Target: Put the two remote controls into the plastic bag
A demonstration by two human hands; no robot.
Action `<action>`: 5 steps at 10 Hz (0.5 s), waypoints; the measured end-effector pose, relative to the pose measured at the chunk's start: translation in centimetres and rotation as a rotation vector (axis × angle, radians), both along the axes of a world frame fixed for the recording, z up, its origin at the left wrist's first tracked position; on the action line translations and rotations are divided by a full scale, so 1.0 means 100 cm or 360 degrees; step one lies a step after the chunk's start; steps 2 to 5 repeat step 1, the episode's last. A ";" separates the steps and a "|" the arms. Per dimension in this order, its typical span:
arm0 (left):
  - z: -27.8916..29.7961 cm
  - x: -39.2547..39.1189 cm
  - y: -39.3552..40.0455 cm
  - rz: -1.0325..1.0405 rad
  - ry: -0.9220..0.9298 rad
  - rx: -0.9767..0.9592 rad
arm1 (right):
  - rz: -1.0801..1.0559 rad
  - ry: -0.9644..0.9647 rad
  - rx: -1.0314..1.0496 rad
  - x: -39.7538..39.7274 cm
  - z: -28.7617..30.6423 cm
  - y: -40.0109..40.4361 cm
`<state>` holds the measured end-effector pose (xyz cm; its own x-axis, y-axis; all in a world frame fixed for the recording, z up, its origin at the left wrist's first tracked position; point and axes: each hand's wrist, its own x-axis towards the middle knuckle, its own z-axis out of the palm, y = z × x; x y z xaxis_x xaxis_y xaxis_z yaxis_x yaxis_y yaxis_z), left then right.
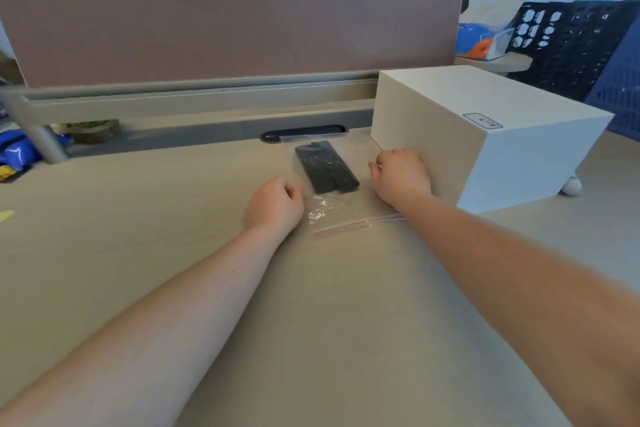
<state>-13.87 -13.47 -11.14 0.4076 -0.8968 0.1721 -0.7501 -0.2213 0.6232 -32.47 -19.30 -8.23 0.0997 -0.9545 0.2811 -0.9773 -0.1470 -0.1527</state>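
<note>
Two black remote controls (326, 166) lie side by side inside a clear plastic bag (325, 210) flat on the desk. The bag's pink zip strip (358, 224) faces me, at the near end. My left hand (275, 204) rests at the bag's left edge, fingers curled and touching the plastic. My right hand (401, 175) sits at the bag's right edge with its fingers curled down on the plastic. Whether either hand pinches the bag is hidden by the fingers.
A white box (485, 135) stands just right of my right hand. A brown partition (225, 17) and a cable slot (304, 132) run along the desk's back. Dark crates (571, 45) stand far right, blue packets (17, 152) far left.
</note>
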 end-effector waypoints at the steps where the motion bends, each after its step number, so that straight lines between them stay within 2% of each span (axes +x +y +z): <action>1: -0.001 -0.001 0.025 -0.0030 -0.0025 -0.0014 | 0.0040 -0.0139 0.0065 -0.003 0.007 0.024; 5: -0.001 -0.001 0.025 -0.0030 -0.0025 -0.0014 | 0.0040 -0.0139 0.0065 -0.003 0.007 0.024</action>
